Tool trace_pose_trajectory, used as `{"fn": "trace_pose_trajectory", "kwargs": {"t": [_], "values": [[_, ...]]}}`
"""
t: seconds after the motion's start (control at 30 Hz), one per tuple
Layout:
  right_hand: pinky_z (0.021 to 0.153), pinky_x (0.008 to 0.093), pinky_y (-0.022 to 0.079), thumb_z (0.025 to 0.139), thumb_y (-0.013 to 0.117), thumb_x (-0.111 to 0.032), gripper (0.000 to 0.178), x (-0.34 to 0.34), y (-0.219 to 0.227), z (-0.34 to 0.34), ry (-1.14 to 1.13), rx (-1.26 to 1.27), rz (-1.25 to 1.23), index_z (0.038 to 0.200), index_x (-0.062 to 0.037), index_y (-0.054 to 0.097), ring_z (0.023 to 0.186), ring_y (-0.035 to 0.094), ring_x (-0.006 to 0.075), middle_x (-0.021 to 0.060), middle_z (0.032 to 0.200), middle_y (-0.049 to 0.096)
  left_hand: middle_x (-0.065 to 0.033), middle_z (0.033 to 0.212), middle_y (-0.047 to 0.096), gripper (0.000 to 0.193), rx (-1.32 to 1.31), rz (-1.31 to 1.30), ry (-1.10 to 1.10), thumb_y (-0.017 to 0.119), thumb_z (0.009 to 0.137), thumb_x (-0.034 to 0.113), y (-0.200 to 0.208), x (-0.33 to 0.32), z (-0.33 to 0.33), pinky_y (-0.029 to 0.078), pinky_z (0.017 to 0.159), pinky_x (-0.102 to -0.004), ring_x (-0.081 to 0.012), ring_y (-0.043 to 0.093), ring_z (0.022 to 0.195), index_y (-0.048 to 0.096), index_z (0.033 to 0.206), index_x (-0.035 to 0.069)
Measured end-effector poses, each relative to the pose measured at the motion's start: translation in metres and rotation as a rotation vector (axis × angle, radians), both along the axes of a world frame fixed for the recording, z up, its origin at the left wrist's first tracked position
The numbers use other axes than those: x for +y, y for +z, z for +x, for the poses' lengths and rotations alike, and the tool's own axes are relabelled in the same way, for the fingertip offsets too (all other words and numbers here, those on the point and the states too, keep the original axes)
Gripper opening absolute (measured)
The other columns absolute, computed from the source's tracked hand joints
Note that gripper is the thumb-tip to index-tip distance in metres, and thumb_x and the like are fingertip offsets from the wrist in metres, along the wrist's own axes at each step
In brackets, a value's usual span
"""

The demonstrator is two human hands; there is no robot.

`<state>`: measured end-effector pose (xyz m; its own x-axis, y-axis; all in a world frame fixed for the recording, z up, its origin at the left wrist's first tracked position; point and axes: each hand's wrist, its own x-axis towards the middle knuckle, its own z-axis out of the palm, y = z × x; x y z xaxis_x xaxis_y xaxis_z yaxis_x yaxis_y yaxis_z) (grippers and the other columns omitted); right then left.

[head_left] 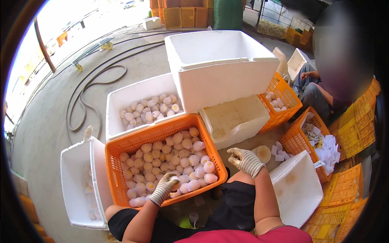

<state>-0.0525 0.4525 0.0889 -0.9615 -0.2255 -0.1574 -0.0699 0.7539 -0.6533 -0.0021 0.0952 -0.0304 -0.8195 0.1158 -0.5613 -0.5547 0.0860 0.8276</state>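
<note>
left hand (164, 187): gloved, fingers curled round 1 pale fruit (175, 178) at the orange basket's (154, 135) near side | right hand (248, 160): gloved, fingers bent, a bit apart, by the knee (242, 177) | other fruits (187, 143): round, heaped in that basket, white and pinkish nets (210, 178), some yellow spots showing | behind: 1 white box (142, 91) with more

Your gloves (250, 163): ribbed, matt knit cloth. Before you: smooth perforated plastic crate (112, 178); matt, foam-netted round pieces (164, 157); matt foam box (225, 79); rough concrete floor (46, 133).
</note>
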Motion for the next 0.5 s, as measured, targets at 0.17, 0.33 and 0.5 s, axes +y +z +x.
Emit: {"fn": "trace_pose_trajectory", "kwargs": {"t": [0.17,0.33,0.5], "values": [[0.075,0.0393,0.052,0.088,0.066,-0.023,0.036,-0.004,-0.001,0.000,0.012,0.029,-0.010,0.119,-0.0056,0.060,0.080,0.065,0.0321,0.0148,0.089,0.069,-0.0118,0.109,0.060,0.044,0.026,0.040,0.020,0.070,0.081,0.016,-0.009,-0.007,0.001,0.055,0.072,-0.0317,-0.0213,0.060,0.094,0.057,0.122,0.007],[0.079,0.0396,0.052,0.088,0.066,-0.024,0.037,-0.006,0.004,0.004,0.013,-0.006,0.044,0.120,-0.0059,0.060,0.086,0.065,0.0325,0.0161,0.095,0.069,-0.0120,0.111,0.058,0.045,-0.030,0.069,0.029,0.070,0.081,0.016,0.004,-0.003,0.001,0.057,0.069,-0.0344,-0.0223,0.060,0.095,0.056,0.123,0.007],[0.083,0.0424,0.051,0.088,0.063,-0.028,0.037,-0.002,0.005,0.000,0.004,0.028,0.039,0.119,-0.0081,0.061,0.094,0.065,0.0356,0.0180,0.100,0.069,-0.0108,0.112,0.058,0.042,-0.004,0.084,0.016,0.066,0.083,0.017,-0.001,-0.003,0.000,0.057,0.066,-0.0347,-0.0223,0.061,0.093,0.056,0.123,0.011]]}}
